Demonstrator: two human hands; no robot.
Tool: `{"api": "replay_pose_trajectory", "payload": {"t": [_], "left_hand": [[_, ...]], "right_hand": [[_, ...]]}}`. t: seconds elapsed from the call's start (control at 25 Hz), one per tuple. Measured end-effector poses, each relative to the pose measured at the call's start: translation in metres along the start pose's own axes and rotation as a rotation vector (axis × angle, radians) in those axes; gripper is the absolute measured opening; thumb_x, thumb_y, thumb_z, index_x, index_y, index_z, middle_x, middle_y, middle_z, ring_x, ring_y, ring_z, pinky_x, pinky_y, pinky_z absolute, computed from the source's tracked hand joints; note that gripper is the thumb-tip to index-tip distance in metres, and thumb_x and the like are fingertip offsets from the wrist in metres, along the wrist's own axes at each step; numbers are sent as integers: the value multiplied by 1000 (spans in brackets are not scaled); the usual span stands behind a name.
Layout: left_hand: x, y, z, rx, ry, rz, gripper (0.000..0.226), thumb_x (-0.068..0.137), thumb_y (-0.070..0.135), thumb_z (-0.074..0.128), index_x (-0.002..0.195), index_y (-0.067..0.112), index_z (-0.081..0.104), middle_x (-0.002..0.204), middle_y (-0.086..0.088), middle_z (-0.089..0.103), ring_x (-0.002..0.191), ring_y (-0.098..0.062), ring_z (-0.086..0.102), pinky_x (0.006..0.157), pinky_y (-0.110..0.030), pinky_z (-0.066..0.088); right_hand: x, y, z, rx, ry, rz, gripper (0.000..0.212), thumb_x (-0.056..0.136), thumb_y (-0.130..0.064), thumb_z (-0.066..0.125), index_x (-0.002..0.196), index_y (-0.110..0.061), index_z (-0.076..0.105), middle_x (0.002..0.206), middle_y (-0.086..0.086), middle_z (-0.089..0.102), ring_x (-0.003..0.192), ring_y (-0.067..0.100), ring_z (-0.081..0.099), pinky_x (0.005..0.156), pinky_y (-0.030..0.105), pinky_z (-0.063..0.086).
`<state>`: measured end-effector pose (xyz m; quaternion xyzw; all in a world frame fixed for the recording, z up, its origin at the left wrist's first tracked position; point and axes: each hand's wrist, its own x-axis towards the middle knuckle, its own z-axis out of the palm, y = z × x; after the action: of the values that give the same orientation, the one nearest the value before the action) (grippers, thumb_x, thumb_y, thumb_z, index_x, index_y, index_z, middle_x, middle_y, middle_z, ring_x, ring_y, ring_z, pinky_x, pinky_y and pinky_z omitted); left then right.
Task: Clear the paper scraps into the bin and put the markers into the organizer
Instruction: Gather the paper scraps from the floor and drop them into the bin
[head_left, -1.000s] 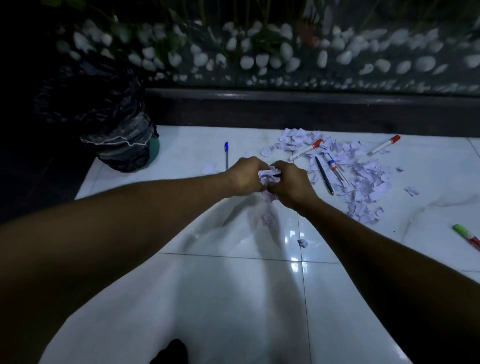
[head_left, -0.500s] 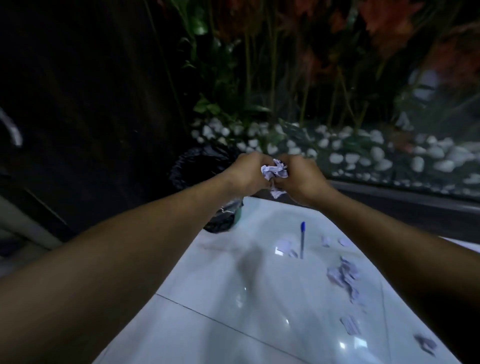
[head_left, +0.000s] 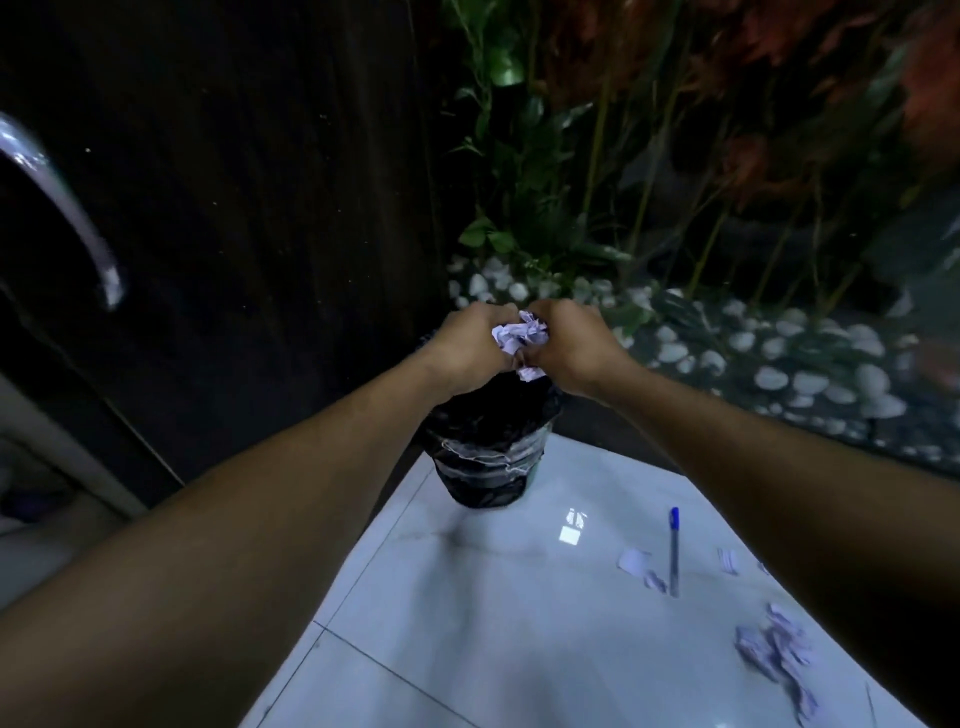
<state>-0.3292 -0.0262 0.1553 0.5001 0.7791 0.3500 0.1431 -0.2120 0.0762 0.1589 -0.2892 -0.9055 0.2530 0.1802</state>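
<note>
Both hands, left hand (head_left: 470, 343) and right hand (head_left: 569, 345), clutch a crumpled wad of pale paper scraps (head_left: 519, 335) directly above the black-bagged bin (head_left: 488, 457).

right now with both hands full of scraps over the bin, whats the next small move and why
Probably open both hands and let go: the left hand and right hand grip the wad of paper scraps right above the black-lined bin, so it should fall inside.
</note>
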Motion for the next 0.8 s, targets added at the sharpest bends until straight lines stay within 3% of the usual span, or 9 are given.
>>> {"api": "replay_pose_trajectory", "payload": {"t": [0.12,0.2,0.32,0.44,0.52,0.64,0.8], "left_hand": [[5,-28,-2,37,13,-77,23,80,10,72,102,14,72,100,-8,74,85,-15,63,80,-33,55],[8,-39,-2,98,-26,-126,40,82,9,74,120,19,67,118,-8,69,98,-20,63,80,-27,51],[9,-48,2,151,-132,-184,56,85,6,73,136,20,56,131,-10,61,106,-24,63,86,-34,54],[7,-49,15,210,-183,-185,56,88,5,69,140,19,51,132,-9,60,105,-23,61,77,-31,49],[5,-43,22,209,-171,-186,54,89,14,72,138,19,51,135,-7,57,113,-23,58,82,-28,46],[8,-26,35,216,-166,-162,63,88,32,73,143,19,46,144,-7,47,123,-26,52,97,-36,47],[5,32,77,216,-197,-24,62,90,40,69,142,19,44,142,-7,43,125,-26,48,92,-32,43]], "right_hand": [[14,-7,22,-63,-40,18,13,81,-12,70,89,-8,61,84,9,68,82,26,65,64,31,48],[18,-6,34,-124,-87,14,28,80,-5,67,107,-11,62,100,13,70,92,29,67,64,28,48],[22,1,43,-202,-142,-18,52,84,-5,68,133,-14,54,117,15,67,103,30,64,70,27,47],[15,15,40,-193,-125,-36,47,84,-7,67,129,-13,56,112,14,68,101,29,63,76,30,48],[1,30,29,-172,-103,-27,46,84,-8,68,128,-12,58,113,13,68,104,29,63,82,34,52],[-24,54,5,-197,-76,-37,48,83,-16,73,128,-12,58,120,13,66,110,31,62,87,35,50],[-71,95,-36,-252,-75,34,52,80,-22,77,128,-12,59,123,12,67,112,29,62,89,31,47]]}}
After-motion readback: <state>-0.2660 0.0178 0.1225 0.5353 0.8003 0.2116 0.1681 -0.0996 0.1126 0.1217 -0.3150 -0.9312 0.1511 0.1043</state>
